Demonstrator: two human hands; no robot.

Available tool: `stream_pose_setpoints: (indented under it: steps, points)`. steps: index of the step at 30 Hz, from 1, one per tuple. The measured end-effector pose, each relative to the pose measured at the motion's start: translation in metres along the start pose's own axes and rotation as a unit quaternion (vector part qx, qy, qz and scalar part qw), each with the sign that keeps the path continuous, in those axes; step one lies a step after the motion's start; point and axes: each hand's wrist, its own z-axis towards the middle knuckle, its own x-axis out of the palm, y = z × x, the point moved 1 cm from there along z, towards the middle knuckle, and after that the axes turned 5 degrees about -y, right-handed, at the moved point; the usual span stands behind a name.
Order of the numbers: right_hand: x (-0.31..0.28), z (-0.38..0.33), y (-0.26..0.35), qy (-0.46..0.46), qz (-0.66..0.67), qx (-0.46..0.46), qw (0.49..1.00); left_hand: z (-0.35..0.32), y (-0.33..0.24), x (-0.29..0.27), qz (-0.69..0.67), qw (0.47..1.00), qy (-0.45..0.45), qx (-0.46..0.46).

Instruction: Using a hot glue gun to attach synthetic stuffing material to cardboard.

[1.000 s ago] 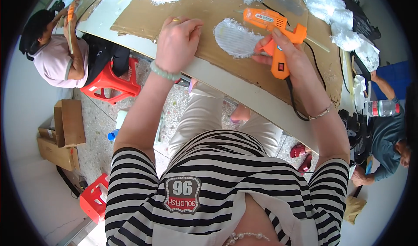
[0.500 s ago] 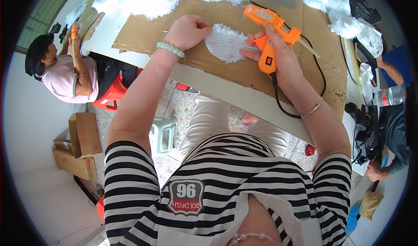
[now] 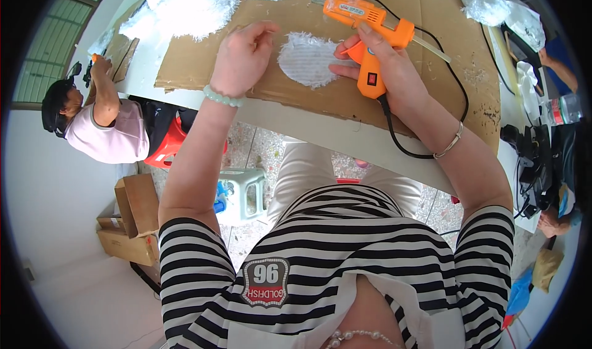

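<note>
An orange hot glue gun (image 3: 370,59) is in my right hand (image 3: 398,71), its nozzle pointing to the far left and a pale glue stick (image 3: 431,48) jutting from its back. Beneath its trigger lies a white oval patch (image 3: 302,59) with a ribbed face and fuzzy edges, flat on the cardboard (image 3: 203,59). My right fingertips hover by the patch's right edge. To its left, my left hand (image 3: 245,56) is raised apart from it, fingers loosely bent and slightly apart; nothing shows in them.
Fluffy white material (image 3: 194,3) is heaped along the table's far side, with more (image 3: 484,6) at far right. The gun's black cord (image 3: 401,148) loops around my right wrist. A co-worker (image 3: 102,127) sits at left; another person's hand (image 3: 555,222) shows at right, near a plastic bottle (image 3: 564,109).
My left hand has drawn left, away from the oval patch it was beside. The glue gun stays in my right hand, slightly farther left in view. The whole view has shifted a little.
</note>
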Motion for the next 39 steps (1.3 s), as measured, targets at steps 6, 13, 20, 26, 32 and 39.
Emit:
stream_pose_setpoints:
  steps: [6,13,20,26,32,39]
  points:
    - [0.002,-0.002,0.001,-0.009,-0.010,0.000,1.000,0.005,0.004,0.011,0.052,0.985,-0.028,0.161]
    - [0.003,-0.003,0.001,-0.004,-0.003,-0.006,1.000,-0.006,-0.012,0.015,0.153,0.953,-0.035,0.259]
    - [0.002,-0.002,0.000,-0.003,-0.006,-0.014,1.000,-0.002,-0.008,0.000,0.073,0.984,-0.057,0.151]
    - [0.002,-0.002,0.000,0.000,-0.007,-0.010,1.000,-0.008,-0.016,0.013,0.136,0.961,-0.031,0.238]
    - [0.001,-0.002,0.000,0.001,-0.012,-0.003,1.000,-0.007,-0.011,-0.011,0.128,0.975,-0.061,0.169]
    - [0.000,0.000,-0.002,0.019,-0.014,-0.016,1.000,-0.036,-0.008,-0.002,0.156,0.972,-0.053,0.165]
